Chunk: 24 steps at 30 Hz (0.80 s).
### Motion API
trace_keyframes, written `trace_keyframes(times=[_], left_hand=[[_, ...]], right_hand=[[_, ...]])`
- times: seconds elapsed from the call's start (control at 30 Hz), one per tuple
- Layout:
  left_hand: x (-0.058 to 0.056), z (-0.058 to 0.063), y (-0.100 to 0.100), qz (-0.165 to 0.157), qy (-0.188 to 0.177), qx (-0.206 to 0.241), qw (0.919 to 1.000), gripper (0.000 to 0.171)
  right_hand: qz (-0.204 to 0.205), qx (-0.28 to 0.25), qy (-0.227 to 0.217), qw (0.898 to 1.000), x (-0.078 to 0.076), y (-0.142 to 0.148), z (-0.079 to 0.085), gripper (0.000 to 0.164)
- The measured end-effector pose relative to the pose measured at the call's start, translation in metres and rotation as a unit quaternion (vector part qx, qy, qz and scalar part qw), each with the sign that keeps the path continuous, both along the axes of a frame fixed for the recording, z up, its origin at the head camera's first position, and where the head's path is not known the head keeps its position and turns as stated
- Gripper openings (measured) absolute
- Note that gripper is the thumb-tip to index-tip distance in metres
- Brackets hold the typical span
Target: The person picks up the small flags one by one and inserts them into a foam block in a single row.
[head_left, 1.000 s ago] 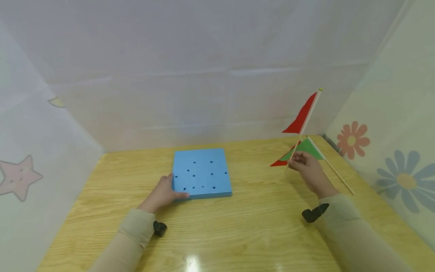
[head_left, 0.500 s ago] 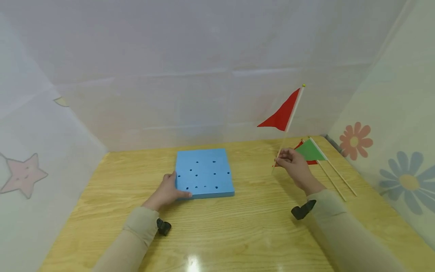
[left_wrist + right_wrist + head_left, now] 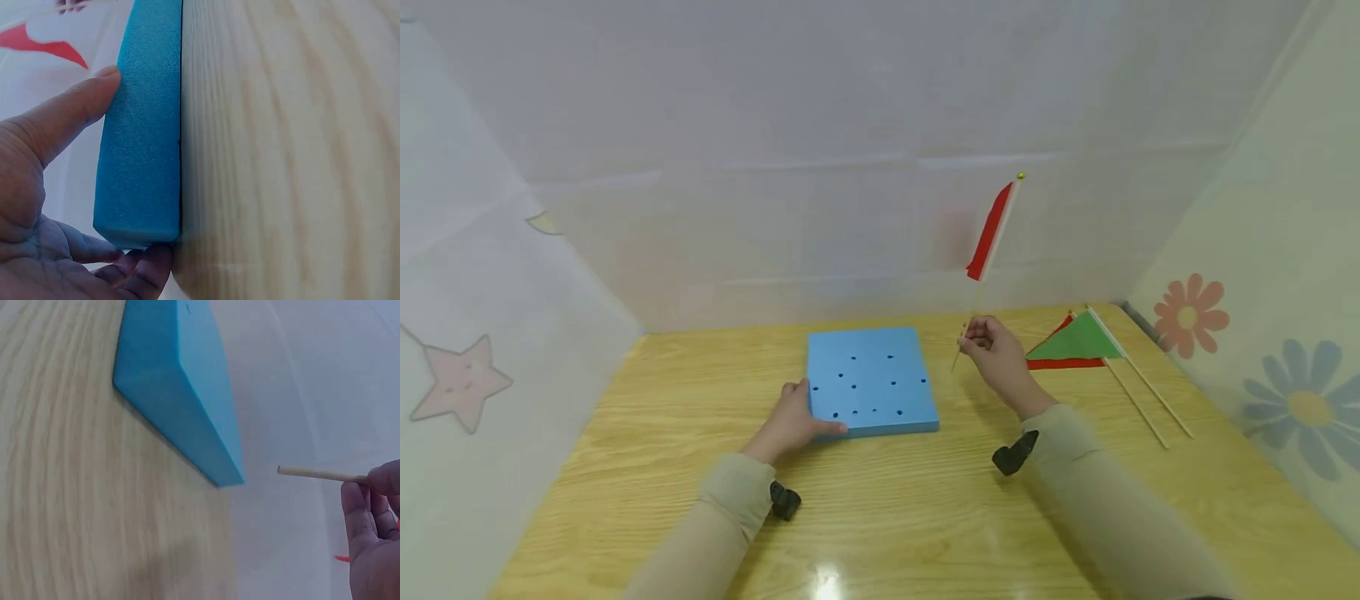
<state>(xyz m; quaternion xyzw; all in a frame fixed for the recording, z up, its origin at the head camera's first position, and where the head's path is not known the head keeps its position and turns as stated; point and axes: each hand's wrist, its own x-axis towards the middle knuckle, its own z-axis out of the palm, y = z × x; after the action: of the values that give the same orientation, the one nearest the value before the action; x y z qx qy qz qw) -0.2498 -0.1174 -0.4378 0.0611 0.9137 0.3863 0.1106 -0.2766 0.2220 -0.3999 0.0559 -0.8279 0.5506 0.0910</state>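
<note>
Nearest us, beige sleeves (image 3: 685, 542) reach in over the wood-grain tabletop (image 3: 880, 533), a small black wrist camera (image 3: 1015, 454) at each cuff; next, the left hand (image 3: 793, 425) grips the near-left corner of the blue foam board (image 3: 872, 350), thumb at the near edge, fingers round the left side; the right hand (image 3: 1003, 362) pinches the red flag (image 3: 991, 237) low on its stick (image 3: 957, 362), held up just right of the board, bare tip apart from it. What changed: over the last half second we see hand and flag shift left, away from the other flags and closer to the board, cloth now folded to a narrow strip, while the board looks to have slid slightly right; we'd call this mid-carry, gap closing, stick in none of the holes (image 3: 853, 387). Direction: long axis steep but not upright, gold bead (image 3: 1021, 176) leaning up and right, bare end down and left toward the board's side, cloth left of the stick. Farther right, a green pennant (image 3: 1086, 337) lies over another red pennant (image 3: 1063, 363), their sticks roughly parallel, running toward us and rightward; behind it all we get a pale backdrop (image 3: 812, 183), flower prints (image 3: 1310, 408) on the right wall
</note>
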Motion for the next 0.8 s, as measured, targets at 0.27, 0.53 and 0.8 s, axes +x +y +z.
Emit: trace_keyframes(times=[0.27, 0.53, 0.8], left_hand=[[-0.002, 0.0, 0.007, -0.008, -0.003, 0.002, 1.0, 0.118], [-0.001, -0.001, 0.01, -0.004, -0.006, 0.005, 1.0, 0.118], [-0.002, 0.0, 0.01, -0.004, -0.005, -0.003, 1.0, 0.117]], right_hand=[[0.002, 0.026, 0.023, 0.999, -0.007, -0.023, -0.013, 0.023], [-0.004, 0.051, 0.024, 0.998, -0.009, -0.034, -0.026, 0.022], [0.001, 0.077, 0.019, 0.997, -0.008, -0.043, -0.03, 0.017]])
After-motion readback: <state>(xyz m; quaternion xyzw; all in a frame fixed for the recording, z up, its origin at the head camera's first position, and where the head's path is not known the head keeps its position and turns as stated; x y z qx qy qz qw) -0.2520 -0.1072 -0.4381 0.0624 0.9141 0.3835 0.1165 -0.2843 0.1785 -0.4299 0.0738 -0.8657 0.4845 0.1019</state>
